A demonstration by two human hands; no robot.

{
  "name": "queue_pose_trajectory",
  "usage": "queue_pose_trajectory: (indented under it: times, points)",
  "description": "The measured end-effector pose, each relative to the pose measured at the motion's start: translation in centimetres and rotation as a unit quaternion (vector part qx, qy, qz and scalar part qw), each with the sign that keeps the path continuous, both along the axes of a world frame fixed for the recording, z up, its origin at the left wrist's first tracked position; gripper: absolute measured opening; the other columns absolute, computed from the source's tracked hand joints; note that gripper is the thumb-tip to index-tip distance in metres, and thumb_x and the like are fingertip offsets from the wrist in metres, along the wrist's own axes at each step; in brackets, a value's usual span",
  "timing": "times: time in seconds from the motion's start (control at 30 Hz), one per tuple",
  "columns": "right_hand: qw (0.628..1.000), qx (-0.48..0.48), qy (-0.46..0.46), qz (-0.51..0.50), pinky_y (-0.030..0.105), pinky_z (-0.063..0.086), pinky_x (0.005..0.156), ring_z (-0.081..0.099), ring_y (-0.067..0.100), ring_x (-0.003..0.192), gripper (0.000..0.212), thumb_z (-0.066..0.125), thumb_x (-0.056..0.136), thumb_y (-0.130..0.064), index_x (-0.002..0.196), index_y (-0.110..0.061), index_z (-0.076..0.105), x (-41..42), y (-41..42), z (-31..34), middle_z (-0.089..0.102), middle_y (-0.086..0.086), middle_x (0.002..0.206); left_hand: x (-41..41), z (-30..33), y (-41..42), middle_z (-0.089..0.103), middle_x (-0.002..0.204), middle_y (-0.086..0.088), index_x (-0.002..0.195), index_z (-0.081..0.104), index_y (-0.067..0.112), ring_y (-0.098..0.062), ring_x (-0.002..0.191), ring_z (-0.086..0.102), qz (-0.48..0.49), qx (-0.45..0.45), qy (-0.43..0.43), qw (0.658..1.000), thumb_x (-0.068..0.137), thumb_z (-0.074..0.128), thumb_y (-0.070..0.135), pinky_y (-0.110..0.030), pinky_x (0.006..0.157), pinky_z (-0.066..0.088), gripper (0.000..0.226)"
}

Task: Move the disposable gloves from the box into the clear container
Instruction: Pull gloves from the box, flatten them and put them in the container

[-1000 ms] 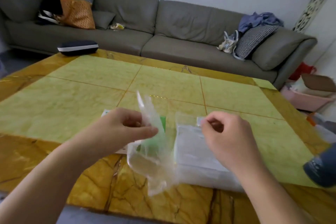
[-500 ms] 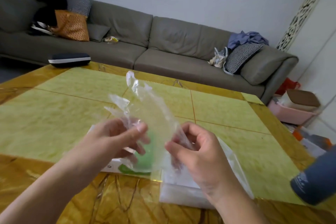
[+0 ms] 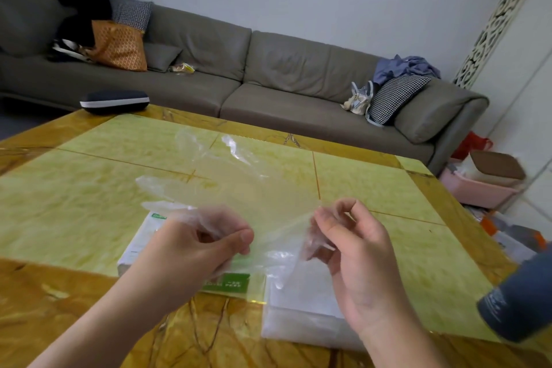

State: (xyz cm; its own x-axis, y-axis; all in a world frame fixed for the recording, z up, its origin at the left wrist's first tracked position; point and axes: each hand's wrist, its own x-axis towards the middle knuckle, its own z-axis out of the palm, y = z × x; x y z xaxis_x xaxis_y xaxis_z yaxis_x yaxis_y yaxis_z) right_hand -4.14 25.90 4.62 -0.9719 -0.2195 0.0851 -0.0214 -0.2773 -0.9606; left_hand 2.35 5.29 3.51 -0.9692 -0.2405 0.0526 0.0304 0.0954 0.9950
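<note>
Pinching the cuff end of one thin glove (image 3: 239, 188) between thumb and curled fingers, the left hand (image 3: 191, 245) holds its side of the film while the right hand (image 3: 355, 251) pinches the opposite edge the same way, so the clear plastic is stretched between them above the table (image 3: 388, 194). Pulling it taut like this probably serves to flatten the crumpled film so that it will lie neatly when set down. Its finger parts fan away from the person, toward the sofa (image 3: 268, 69). Under the left hand lies the white and green box (image 3: 230, 282), flat on the tabletop; just beside it, under the right hand and forearm, sits the clear container (image 3: 298, 317), which looks whitish, though I cannot tell how full it is. Compared with half a second ago, the hands have moved apart and the glove, then bunched and standing upright between them, now spreads wide and nearly flat. A second ago the left hand alone held it, hanging over the box.
</note>
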Motion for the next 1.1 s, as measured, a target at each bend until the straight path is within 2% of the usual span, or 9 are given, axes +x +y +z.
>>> queue_pose_trajectory:
  times: [0.1, 0.23, 0.37, 0.6, 0.73, 0.83, 0.9, 0.97, 1.1]
  points:
    - [0.992, 0.047, -0.062, 0.096, 0.04, 0.057, 0.057, 0.071, 0.039, 0.08, 0.041, 0.083, 0.086, -0.023, 0.104, 0.01, 0.067, 0.5, -0.6, -0.3, 0.071, 0.026, 0.094, 0.0, -0.2, 0.3, 0.059, 0.055, -0.005, 0.076, 0.076, 0.013, -0.017, 0.049, 0.047, 0.025, -0.004, 0.024, 0.999, 0.085, 0.08, 0.021, -0.03, 0.053, 0.038, 0.013]
    - [0.986, 0.109, -0.047, 0.115, 0.034, 0.052, 0.05, 0.063, 0.032, 0.055, 0.003, 0.072, 0.092, 0.001, 0.091, 0.004, 0.072, 0.7, -0.6, -0.4, 0.065, 0.024, 0.072, 0.1, -0.1, 0.6, 0.052, 0.049, 0.001, 0.075, 0.076, 0.018, -0.014, 0.046, 0.041, 0.058, -0.021, 0.042, 0.997, 0.084, 0.08, 0.027, -0.024, 0.047, 0.034, 0.013]
    - [0.992, 0.094, -0.035, 0.079, 0.031, 0.046, 0.043, 0.054, 0.024, 0.052, 0.004, 0.064, 0.095, 0.009, 0.095, 0.006, 0.066, -0.1, 0.3, 0.0, 0.065, 0.021, 0.075, 0.3, 0.3, 0.2, 0.049, 0.047, 0.001, 0.076, 0.076, 0.023, -0.011, 0.044, 0.041, 0.074, -0.044, 0.034, 0.996, 0.086, 0.077, 0.037, -0.026, 0.052, 0.034, 0.017]
    - [0.985, 0.145, -0.021, 0.087, 0.036, 0.049, 0.052, 0.057, 0.026, 0.055, 0.007, 0.074, 0.094, -0.005, 0.093, 0.001, 0.071, 0.3, -0.4, -0.8, 0.068, 0.018, 0.072, 0.3, 0.5, 0.8, 0.051, 0.045, -0.001, 0.076, 0.075, 0.018, -0.013, 0.039, 0.041, 0.065, -0.046, 0.036, 0.996, 0.086, 0.079, 0.033, -0.022, 0.044, 0.03, 0.019]
    - [0.991, 0.13, -0.023, 0.039, 0.033, 0.047, 0.045, 0.054, 0.025, 0.051, 0.003, 0.071, 0.095, 0.001, 0.096, 0.003, 0.069, -0.6, 0.6, -0.7, 0.062, 0.015, 0.067, 0.2, 1.1, -0.4, 0.068, 0.064, -0.002, 0.067, 0.074, 0.005, -0.015, 0.04, 0.039, 0.095, 0.004, 0.057, 0.994, 0.085, 0.078, 0.028, -0.02, 0.039, 0.032, 0.029]
    - [0.991, 0.13, -0.021, 0.035, 0.034, 0.046, 0.045, 0.053, 0.025, 0.05, 0.004, 0.069, 0.096, 0.002, 0.098, 0.005, 0.069, -0.9, 1.2, -0.6, 0.062, 0.014, 0.068, 0.2, 1.0, -1.4, 0.058, 0.06, -0.011, 0.072, 0.075, 0.008, -0.02, 0.047, 0.039, 0.094, 0.029, 0.036, 0.995, 0.085, 0.075, 0.042, -0.028, 0.05, 0.038, 0.036]
    - [0.99, 0.135, -0.015, 0.043, 0.034, 0.046, 0.046, 0.052, 0.026, 0.051, 0.004, 0.067, 0.097, 0.003, 0.098, 0.005, 0.07, -1.0, 1.2, -0.6, 0.062, 0.015, 0.071, 0.1, 0.9, -1.4, 0.068, 0.074, -0.007, 0.075, 0.077, 0.006, -0.024, 0.052, 0.044, 0.082, 0.062, 0.029, 0.994, 0.086, 0.072, 0.045, -0.034, 0.055, 0.041, 0.04]
    - [0.989, 0.14, -0.012, 0.049, 0.035, 0.047, 0.046, 0.053, 0.027, 0.052, 0.006, 0.066, 0.097, 0.004, 0.098, 0.004, 0.071, -1.1, 1.5, -0.5, 0.062, 0.017, 0.072, 0.0, 1.0, -1.4, 0.073, 0.086, -0.007, 0.08, 0.079, 0.005, -0.027, 0.056, 0.05, 0.07, 0.078, 0.03, 0.994, 0.087, 0.072, 0.04, -0.036, 0.054, 0.044, 0.036]
    - [0.987, 0.157, -0.009, 0.043, 0.036, 0.047, 0.047, 0.054, 0.028, 0.055, 0.008, 0.067, 0.095, 0.004, 0.094, 0.0, 0.074, -1.5, 2.5, 0.0, 0.064, 0.016, 0.072, 0.2, 1.4, -2.2, 0.075, 0.083, -0.016, 0.087, 0.081, 0.01, -0.024, 0.059, 0.058, 0.074, 0.078, 0.023, 0.994, 0.088, 0.073, 0.025, -0.038, 0.056, 0.052, 0.017]
